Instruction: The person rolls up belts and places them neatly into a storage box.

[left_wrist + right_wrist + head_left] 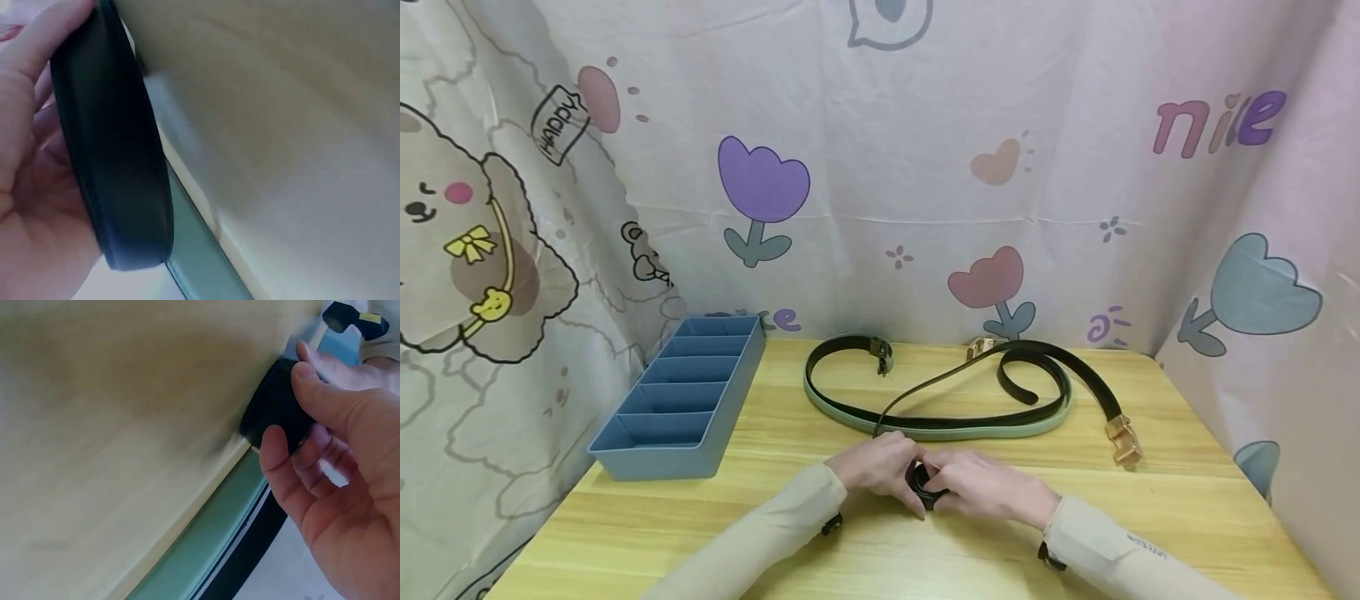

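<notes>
Between both hands, above the near middle of the table, is a black belt (929,498), its end wound into a small coil. My left hand (878,467) grips the coil from the left, its thumb along the strap (112,144) in the left wrist view. From the other side my right hand (981,486) pinches it; the right wrist view shows thumb and fingers on the coil (275,403). The belt's unwound length (1086,379) loops behind the hands to a gold buckle (1124,442) at right. Just beyond lies a loosely looped green belt (970,434) with a black inner side.
A blue divided box (711,454) with several compartments stands at the left. At the back are a dark metal buckle (882,355) and another gold buckle (981,347), partly hidden. A printed curtain (880,275) hangs behind the wooden table (782,533).
</notes>
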A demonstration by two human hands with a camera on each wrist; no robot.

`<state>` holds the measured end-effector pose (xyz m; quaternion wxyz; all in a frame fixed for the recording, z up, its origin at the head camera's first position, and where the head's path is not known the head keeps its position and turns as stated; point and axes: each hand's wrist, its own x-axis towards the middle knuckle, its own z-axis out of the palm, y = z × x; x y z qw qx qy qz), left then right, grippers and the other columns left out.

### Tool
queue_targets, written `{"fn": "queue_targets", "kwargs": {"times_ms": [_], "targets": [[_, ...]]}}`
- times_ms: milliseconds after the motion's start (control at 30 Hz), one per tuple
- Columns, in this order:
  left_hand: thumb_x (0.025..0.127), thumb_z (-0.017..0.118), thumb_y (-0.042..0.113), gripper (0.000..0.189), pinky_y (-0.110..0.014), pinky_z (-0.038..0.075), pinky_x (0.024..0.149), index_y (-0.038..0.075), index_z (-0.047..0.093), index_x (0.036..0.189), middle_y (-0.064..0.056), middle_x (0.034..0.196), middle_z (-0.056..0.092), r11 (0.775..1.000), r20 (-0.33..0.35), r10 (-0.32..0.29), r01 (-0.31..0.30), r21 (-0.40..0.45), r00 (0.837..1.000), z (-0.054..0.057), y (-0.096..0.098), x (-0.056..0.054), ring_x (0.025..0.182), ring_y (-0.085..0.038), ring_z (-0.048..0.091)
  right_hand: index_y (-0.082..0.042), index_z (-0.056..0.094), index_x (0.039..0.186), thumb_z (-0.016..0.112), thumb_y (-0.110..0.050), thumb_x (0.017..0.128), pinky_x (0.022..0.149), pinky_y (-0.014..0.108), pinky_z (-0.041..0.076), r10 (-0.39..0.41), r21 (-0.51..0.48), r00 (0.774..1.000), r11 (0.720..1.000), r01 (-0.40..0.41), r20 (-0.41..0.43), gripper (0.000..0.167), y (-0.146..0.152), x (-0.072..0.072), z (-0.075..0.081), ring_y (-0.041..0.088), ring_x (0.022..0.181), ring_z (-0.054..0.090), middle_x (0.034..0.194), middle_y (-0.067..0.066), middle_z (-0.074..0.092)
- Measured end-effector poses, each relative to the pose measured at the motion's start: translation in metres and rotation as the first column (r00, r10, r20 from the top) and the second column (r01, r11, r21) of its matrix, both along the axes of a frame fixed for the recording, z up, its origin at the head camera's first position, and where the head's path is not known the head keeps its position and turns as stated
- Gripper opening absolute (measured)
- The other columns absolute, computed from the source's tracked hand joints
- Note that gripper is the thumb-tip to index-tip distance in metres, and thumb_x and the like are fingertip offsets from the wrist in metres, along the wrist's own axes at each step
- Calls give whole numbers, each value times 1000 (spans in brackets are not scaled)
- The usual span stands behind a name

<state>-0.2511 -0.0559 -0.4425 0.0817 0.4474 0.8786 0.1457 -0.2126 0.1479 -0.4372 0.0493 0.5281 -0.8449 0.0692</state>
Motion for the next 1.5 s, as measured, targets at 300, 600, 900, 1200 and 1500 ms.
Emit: {"fn": "queue_targets", "kwargs": {"times_ms": [300,600,900,1200,1500], "targets": [[69,86,48,41,-12,41,71,28,66,99,21,87,62,995,-31,-89,87,-57,996,3,-4,-2,78,3,50,-22,75,92,76,-20,83,78,15,46,53,22,999,998,-53,12,10,6,-7,1,0,84,47,88,-11,50],[66,71,74,53,-20,36,52,36,66,103,16,65,57,967,-379,-75,-26,-253,922,9,1,8,57,-2,45,-21,76,97,76,-20,82,82,18,50,82,25,996,996,-82,-25,14,8,-10,5,3,92,58,100,-6,63],[64,76,68,60,-20,41,54,35,66,113,14,71,63,981,-345,-24,-45,-191,938,10,3,15,58,1,47,-23,75,94,73,-28,87,75,13,48,6,-12,998,1000,-5,69,9,8,-6,2,-4,83,53,91,-11,61],[91,65,47,41,-19,48,60,13,71,112,1,85,67,971,-256,208,-168,169,944,20,-8,-12,64,-7,55,-17,76,95,71,-29,88,65,9,42,-54,-26,990,998,58,128,15,7,-8,0,-5,70,43,79,-13,53],[94,59,5,30,-36,53,81,10,66,122,-7,104,66,942,-247,332,-305,139,911,12,-8,-34,95,-22,61,-17,77,94,70,-28,89,61,8,36,-28,-41,994,999,33,109,13,6,-7,-4,-4,67,36,76,-14,46]]}}
